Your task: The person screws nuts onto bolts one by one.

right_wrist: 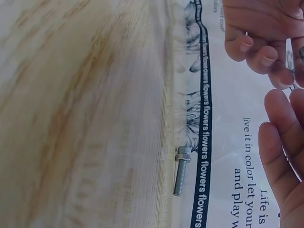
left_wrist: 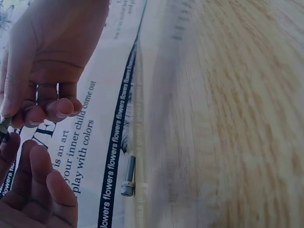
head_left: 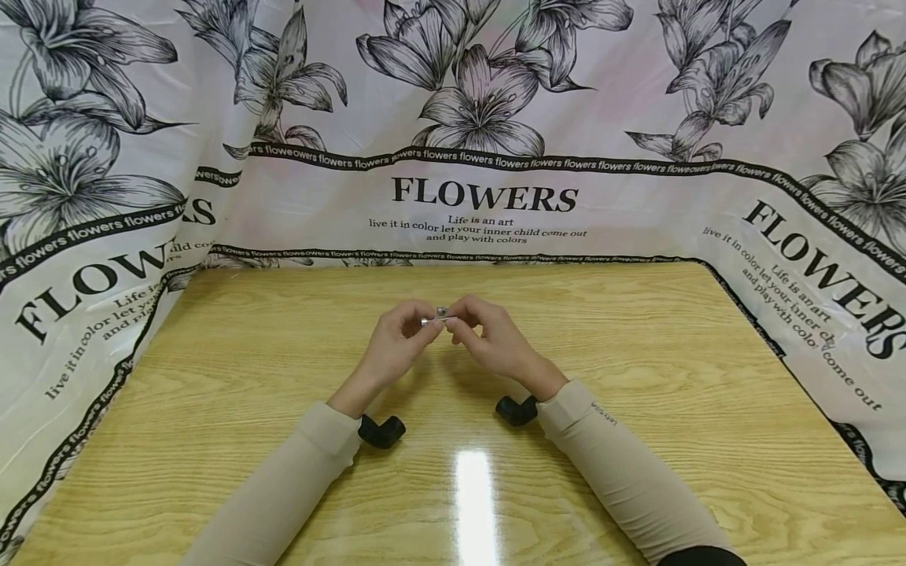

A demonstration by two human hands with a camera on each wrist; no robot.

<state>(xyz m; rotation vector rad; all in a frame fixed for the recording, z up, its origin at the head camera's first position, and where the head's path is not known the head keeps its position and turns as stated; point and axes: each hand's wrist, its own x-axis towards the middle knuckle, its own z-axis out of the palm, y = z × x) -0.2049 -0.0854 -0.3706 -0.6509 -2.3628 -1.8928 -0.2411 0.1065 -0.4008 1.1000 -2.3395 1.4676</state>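
Both hands meet near the far middle of the table over a small metal bolt. My left hand pinches it at its left end. Thumb and fingertips of my right hand pinch the other end. In the left wrist view, only part of the held bolt shows between the fingertips. Just beyond the hands is a second bolt, largely covered by them in the head view. The wrist views show this bolt lying with a nut close under its head, touched by neither hand.
The wood-grain table has a bright glare strip near the front. A floral cloth with printed words hangs behind it and along both sides. Black wrist-camera mounts stick out from both sleeves.
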